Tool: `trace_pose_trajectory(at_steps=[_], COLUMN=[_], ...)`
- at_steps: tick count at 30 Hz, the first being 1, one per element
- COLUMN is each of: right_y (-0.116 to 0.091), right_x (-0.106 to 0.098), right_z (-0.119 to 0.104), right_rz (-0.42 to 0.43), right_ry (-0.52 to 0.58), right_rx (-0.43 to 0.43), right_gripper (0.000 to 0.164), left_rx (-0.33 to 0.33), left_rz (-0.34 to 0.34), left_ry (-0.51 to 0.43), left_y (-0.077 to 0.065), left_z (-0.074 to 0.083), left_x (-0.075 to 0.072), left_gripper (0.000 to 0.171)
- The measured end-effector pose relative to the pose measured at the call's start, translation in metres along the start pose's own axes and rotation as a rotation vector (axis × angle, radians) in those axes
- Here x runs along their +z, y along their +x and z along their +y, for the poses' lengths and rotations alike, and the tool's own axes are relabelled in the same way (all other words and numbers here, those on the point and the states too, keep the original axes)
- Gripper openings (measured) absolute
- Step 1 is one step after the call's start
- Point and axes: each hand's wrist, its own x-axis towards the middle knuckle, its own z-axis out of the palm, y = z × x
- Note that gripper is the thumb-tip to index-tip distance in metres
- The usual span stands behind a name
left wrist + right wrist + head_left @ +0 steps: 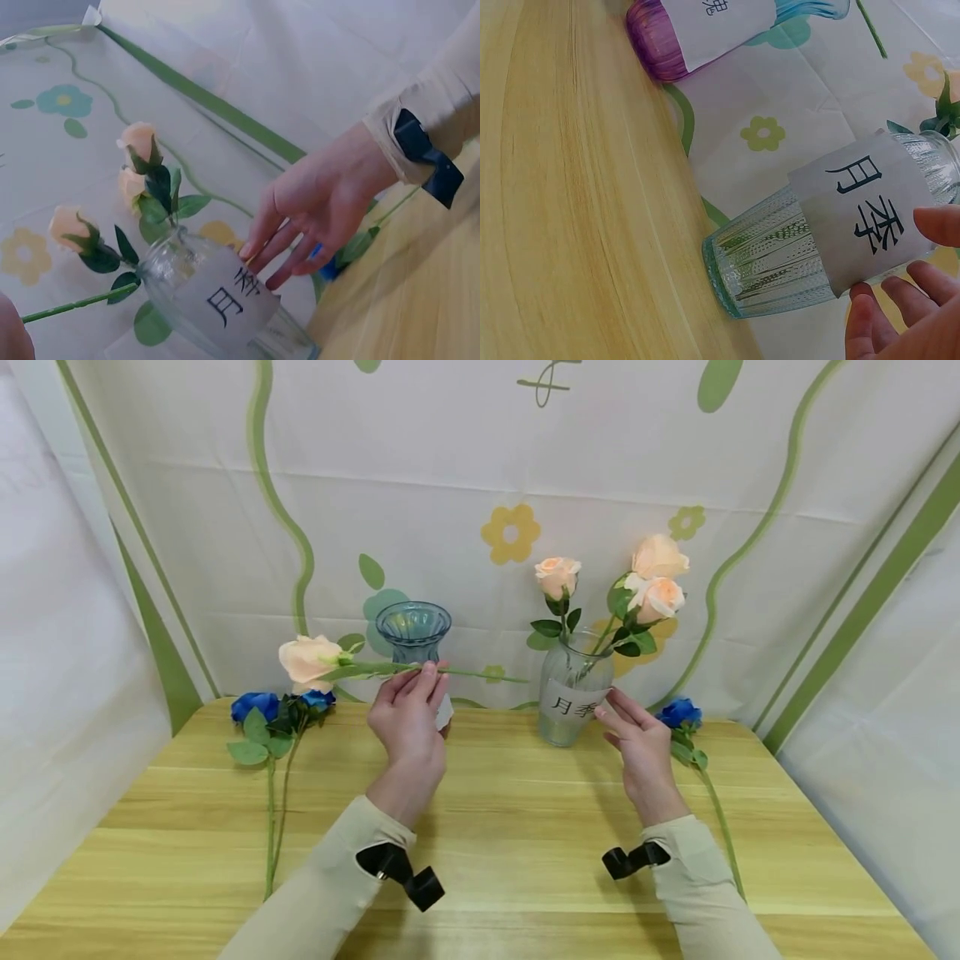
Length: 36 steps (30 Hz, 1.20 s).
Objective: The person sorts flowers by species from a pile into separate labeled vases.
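Note:
My left hand (408,714) pinches the green stem of a peach rose (307,662) between thumb and fingers. The rose lies nearly level, its bloom to the left and its bare stem end (82,302) pointing toward a clear glass vase (558,727). That vase stands upright with a white label and several peach roses (139,142) in it. My right hand (641,756) touches the vase's right side with its fingertips, the thumb near the label's edge and the fingers loosely extended. Behind the left hand stands a blue-and-purple glass vase (414,625), partly hidden; its purple base (656,41) shows in the right wrist view.
Blue roses (255,706) lie at the left of the wooden table (510,827). Another blue rose (680,713) lies at the right, its stem running beside the right forearm. A white printed cloth (450,485) hangs right behind the vases.

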Motion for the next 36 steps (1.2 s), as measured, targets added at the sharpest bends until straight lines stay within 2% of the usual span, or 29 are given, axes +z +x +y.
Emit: trace_pose_trajectory(at_steps=[4, 16, 27, 36], right_y=[0.000, 0.002, 0.003, 0.003], right_x=[0.000, -0.001, -0.002, -0.001], right_z=[0.000, 0.000, -0.001, 0.000], right_rz=[-0.003, 0.019, 0.014, 0.020], right_ry=[0.005, 0.021, 0.013, 0.017], right_rx=[0.001, -0.004, -0.005, -0.001], right_gripper=[0.062, 0.060, 0.060, 0.060], left_rx=[0.002, -0.005, 0.031, 0.029], left_rz=[-0.020, -0.066, -0.087, -0.078], left_ry=[-0.046, -0.088, -0.117, -0.046], left_y=[-0.006, -0.015, -0.015, -0.007], left_z=[-0.011, -0.036, -0.033, -0.058], left_x=[0.017, 0.070, 0.089, 0.110], left_gripper=[0.016, 0.020, 0.021, 0.015])
